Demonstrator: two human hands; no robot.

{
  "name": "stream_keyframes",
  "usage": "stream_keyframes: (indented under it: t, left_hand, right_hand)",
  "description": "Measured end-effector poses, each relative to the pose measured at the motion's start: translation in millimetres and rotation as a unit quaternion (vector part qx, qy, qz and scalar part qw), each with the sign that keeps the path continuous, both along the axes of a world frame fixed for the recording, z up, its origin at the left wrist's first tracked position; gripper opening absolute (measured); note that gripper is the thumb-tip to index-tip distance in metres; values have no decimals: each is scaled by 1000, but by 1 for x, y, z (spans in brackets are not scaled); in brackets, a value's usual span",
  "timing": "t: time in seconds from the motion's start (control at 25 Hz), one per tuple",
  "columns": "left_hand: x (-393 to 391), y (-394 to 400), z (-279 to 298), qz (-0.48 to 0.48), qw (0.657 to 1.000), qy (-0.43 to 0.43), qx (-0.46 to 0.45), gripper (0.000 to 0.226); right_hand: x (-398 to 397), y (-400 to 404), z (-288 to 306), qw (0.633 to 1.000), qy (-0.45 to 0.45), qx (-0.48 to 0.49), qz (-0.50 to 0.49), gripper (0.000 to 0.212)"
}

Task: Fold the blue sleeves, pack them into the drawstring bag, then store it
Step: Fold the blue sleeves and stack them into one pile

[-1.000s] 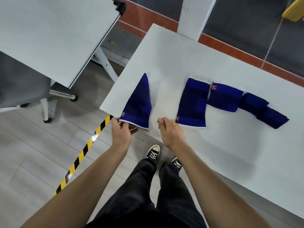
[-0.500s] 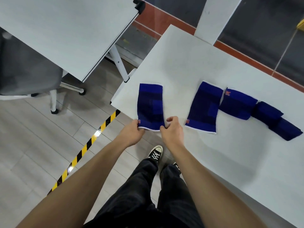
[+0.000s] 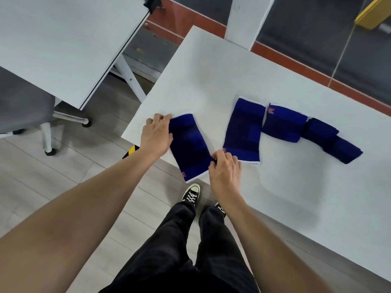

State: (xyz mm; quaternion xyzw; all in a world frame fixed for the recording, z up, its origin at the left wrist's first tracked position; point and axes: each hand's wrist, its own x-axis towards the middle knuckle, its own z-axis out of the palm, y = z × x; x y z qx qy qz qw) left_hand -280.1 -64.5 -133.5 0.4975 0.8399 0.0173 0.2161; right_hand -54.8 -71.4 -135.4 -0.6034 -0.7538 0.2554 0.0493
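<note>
The sleeve you are working on (image 3: 190,146) lies flat on the worktop (image 3: 211,81) between your two hands, at the near left corner. Its long axis runs from your left fingers (image 3: 161,119), at the far white-trimmed end, down to the near end that reaches the worktop's edge beside your right fingers (image 3: 220,155).

Your left hand (image 3: 156,136) sits on the sleeve's far left corner, fingers curled over the edge and pinching it. Your right hand (image 3: 225,172) is at the near right corner, fingertips bunched together on the edge; they seem to nip the fabric, though the contact itself is hidden under the knuckles. Both hands are equally close, one at each diagonal corner.

To the right of your right fingers lies a second flat sleeve (image 3: 243,132), just beside them, and beyond it more blue pieces (image 3: 330,138) already folded small, in a row.

For the fold, I judge that one end must travel along that long axis to meet the other. No drawstring bag is in view.
</note>
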Motion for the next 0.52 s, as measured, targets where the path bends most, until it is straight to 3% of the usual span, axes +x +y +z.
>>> stream_keyframes:
  t: [0.12,0.28,0.4,0.52]
  left_hand:
    - [8,-2,-6,48,999,-16,12,49]
    - [19,17,12,61,989,-38,132,19]
    - [31,52,39,37,970,-127,204,12]
    - [49,98,53,22,954,-209,215,15]
  right_hand:
    - [13,2,2,1000,19,4,-4,10]
    - [27,10,7,997,57,1,-45,11]
    - [45,26,12,984,116,-55,-128,11]
    - [67,46,17,966,150,-78,-195,12]
